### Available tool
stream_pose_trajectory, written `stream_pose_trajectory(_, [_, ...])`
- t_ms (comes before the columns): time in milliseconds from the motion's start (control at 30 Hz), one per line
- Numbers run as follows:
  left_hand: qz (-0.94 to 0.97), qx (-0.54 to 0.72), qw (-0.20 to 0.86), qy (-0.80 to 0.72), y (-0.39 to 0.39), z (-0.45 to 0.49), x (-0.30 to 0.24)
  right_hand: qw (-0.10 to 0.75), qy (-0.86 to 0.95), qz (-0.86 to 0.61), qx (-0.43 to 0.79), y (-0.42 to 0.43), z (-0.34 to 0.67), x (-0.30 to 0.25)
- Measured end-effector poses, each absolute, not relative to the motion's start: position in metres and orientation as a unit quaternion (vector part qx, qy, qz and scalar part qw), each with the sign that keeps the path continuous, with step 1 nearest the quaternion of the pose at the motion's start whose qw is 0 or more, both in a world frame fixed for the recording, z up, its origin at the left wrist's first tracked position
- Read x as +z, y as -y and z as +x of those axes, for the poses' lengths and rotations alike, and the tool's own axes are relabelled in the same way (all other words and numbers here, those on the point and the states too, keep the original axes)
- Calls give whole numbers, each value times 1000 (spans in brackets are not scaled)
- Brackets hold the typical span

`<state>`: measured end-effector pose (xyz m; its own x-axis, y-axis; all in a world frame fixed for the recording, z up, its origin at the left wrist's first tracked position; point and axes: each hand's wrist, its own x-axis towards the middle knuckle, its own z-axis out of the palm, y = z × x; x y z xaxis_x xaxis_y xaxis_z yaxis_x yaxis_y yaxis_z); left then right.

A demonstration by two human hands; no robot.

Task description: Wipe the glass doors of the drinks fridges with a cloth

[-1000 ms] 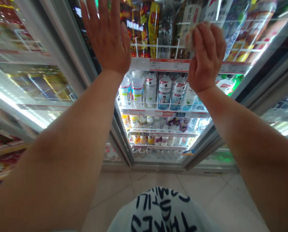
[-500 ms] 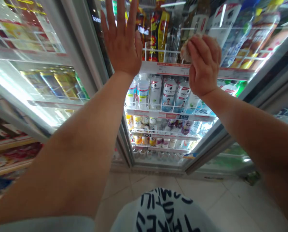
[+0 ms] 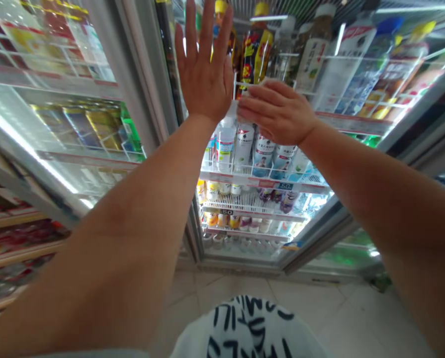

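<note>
My left hand (image 3: 207, 74) lies flat with spread fingers against the glass door (image 3: 229, 251) of a lit drinks cooler. Close to its right, my right hand (image 3: 278, 112) presses a crumpled, light beige cloth (image 3: 267, 80) to the same glass. Its fingers point left over the cloth and hide most of it. Behind the glass, a dark bottle with a red and yellow label (image 3: 250, 52) stands between the hands. White-labelled bottles (image 3: 263, 151) line the shelf below them.
A metal door frame (image 3: 133, 64) runs along the left, beside another cooler section with cans (image 3: 95, 127). Packaged goods (image 3: 21, 236) fill shelves at the lower left. Pale floor tiles (image 3: 304, 303) lie below the cooler, and my printed white shirt (image 3: 250, 328) shows at the bottom.
My right hand has swept left and slightly down across the glass with the cloth, turning flatter. My left hand stays flat on the door, while the whole view has shifted a little.
</note>
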<state>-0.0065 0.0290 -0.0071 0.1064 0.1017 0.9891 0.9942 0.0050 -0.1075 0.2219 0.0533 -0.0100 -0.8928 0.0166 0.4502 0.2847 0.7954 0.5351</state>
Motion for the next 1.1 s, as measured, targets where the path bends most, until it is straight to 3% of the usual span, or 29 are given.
stream_pose_trajectory(33, [-550, -449, 492, 505, -29, -5, -7, 225, 918, -91, -314, -52, 222, -12])
stream_pose_trajectory(200, [-545, -481, 469, 502, -27, -1, -8, 494, 760, -224, -359, -51, 218, -15])
stream_pose_trajectory(267, [-544, -493, 473, 487, -30, -2, -9, 479, 767, -209, -373, -51, 217, -18])
stream_pose_trajectory(367, [-560, -489, 468, 477, -37, -7, -8, 332, 859, -107, -374, -49, 218, -20])
stream_pose_trajectory(433, [-574, -479, 458, 481, -41, -10, -7, 284, 885, -78, -360, -48, 218, -21])
stream_pose_trajectory(633, [-576, -453, 445, 515, -45, -12, -5, 518, 686, -300, -413, -47, 213, -26])
stream_pose_trajectory(700, [-579, -446, 450, 513, -46, -12, -5, 482, 700, -320, -418, -45, 213, -27])
stream_pose_trajectory(800, [-581, -453, 448, 507, -53, -14, -5, 331, 812, -237, -418, -39, 217, -27])
stream_pose_trajectory(867, [-578, -442, 452, 516, -58, -15, -4, 279, 831, -222, -426, -38, 218, -27])
stream_pose_trajectory(933, [-569, -429, 459, 531, -63, -16, -4, 304, 805, -237, -451, -39, 218, -27])
stream_pose_trajectory(1100, [-556, -426, 488, 521, -70, -21, -5, 481, 710, -234, -459, -47, 218, -28])
